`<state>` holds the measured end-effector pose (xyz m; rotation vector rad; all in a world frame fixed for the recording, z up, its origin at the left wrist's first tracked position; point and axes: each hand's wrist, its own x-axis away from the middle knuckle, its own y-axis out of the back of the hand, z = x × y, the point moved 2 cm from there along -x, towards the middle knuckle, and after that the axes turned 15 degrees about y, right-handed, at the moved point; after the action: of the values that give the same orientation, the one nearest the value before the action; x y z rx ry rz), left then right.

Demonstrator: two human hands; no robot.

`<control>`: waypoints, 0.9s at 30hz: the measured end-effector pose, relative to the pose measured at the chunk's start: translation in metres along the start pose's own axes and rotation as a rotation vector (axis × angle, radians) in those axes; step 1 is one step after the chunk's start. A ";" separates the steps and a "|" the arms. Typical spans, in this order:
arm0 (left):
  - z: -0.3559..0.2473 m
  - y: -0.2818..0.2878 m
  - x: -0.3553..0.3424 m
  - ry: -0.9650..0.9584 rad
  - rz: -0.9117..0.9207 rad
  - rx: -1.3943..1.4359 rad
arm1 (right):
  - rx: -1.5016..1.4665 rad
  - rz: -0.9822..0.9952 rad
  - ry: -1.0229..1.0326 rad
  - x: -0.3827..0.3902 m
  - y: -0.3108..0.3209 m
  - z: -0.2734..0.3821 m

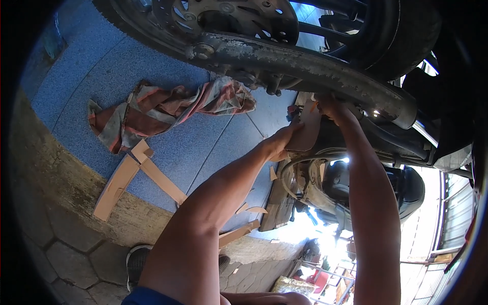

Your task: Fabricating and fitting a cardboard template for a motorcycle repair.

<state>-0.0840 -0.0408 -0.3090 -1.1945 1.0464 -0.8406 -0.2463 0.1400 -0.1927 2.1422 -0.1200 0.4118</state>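
Observation:
My left hand [280,144] grips the lower left edge of a brown cardboard piece [306,131] with a rounded bottom end. At its upper right, my right hand [333,108] is closed around a small orange object [314,105], seen only in part. Most of that object and the fingertips are hidden, so its kind cannot be told. Both hands are just beneath a long, scuffed dark metal arm [305,63] of a motorcycle. A small blue and dark part [293,113] shows behind the cardboard, next to my left hand.
A wheel with a brake disc [229,18] fills the top. A striped red and grey cloth [152,112] lies on the blue tiled floor [173,162]. Cut cardboard strips [116,188] and scraps lie left of my left forearm. A dark engine part [338,180] shows between my forearms.

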 end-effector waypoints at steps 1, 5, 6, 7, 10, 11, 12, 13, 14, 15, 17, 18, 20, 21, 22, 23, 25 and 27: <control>0.001 -0.006 -0.004 0.004 0.022 0.000 | 0.183 0.052 0.114 0.000 -0.001 -0.020; -0.003 0.032 0.016 -0.003 -0.086 0.035 | -0.354 -0.019 0.047 0.007 0.006 0.068; -0.004 0.033 0.018 0.003 -0.091 0.028 | -0.251 -0.072 0.068 0.006 0.005 0.073; -0.003 0.026 0.015 0.007 -0.073 0.025 | -0.131 -0.128 0.076 0.008 0.005 0.063; 0.000 -0.012 -0.005 0.024 0.036 -0.007 | 0.079 -0.333 0.262 0.009 0.003 -0.018; -0.001 0.007 0.004 0.015 -0.017 -0.005 | 0.029 -0.332 0.284 0.003 -0.005 0.016; -0.004 0.032 0.020 -0.003 -0.089 -0.003 | -0.132 -0.209 0.202 -0.001 0.001 0.071; -0.004 0.029 0.018 -0.002 -0.080 -0.004 | -0.216 -0.083 0.081 0.008 0.020 0.080; -0.004 0.025 0.015 0.004 -0.065 -0.002 | -0.210 -0.084 0.079 0.006 0.016 0.070; -0.004 0.022 0.014 0.009 -0.051 0.000 | -0.197 -0.082 0.086 0.003 0.012 0.064; -0.003 0.015 0.010 0.016 -0.038 0.003 | -0.173 -0.080 0.085 0.004 0.014 0.053; -0.003 0.012 0.009 0.020 -0.036 0.007 | -0.145 -0.089 0.070 0.004 0.015 0.048; -0.002 0.010 0.008 0.022 -0.046 0.006 | -0.123 -0.092 0.058 0.007 0.014 0.050; -0.001 0.008 0.007 0.023 -0.056 0.004 | -0.117 -0.126 0.036 0.011 0.015 0.050; -0.002 0.009 0.007 0.022 -0.054 0.005 | -0.111 -0.161 0.017 0.014 0.019 0.053; -0.002 0.017 0.009 0.019 -0.064 0.010 | -0.125 -0.156 0.027 0.018 0.031 0.070; -0.004 0.028 0.017 0.009 -0.083 0.018 | -0.509 0.220 -0.026 0.037 0.065 0.109; -0.003 0.020 0.010 0.006 -0.074 0.009 | -0.801 0.108 -0.008 0.057 0.078 0.082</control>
<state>-0.0841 -0.0469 -0.3303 -1.2306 1.0069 -0.9060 -0.1915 0.0327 -0.1552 1.3508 -0.3441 0.3395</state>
